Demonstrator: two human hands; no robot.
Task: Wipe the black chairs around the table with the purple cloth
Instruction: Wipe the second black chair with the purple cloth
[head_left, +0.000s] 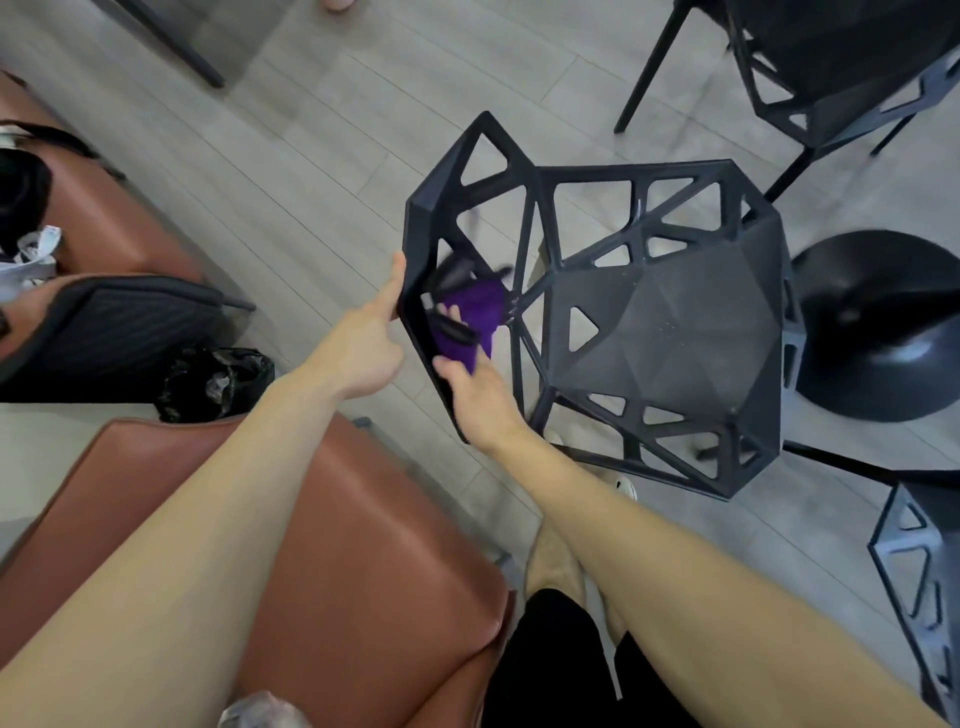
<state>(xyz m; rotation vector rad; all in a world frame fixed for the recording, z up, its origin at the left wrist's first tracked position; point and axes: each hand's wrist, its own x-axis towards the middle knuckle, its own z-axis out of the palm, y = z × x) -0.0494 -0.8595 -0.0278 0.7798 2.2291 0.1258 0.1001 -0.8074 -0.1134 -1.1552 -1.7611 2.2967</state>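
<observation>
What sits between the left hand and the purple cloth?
The black chair's backrest rim: left hand outside it, purple cloth inside, held by the right hand. Head view.

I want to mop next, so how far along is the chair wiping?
Done: no chair shows as finished. In hand: the right hand holds the purple cloth against the backrest of the black lattice-frame chair; the left hand touches its rim. Left: the black chair at top right and the black chair at lower right.
</observation>
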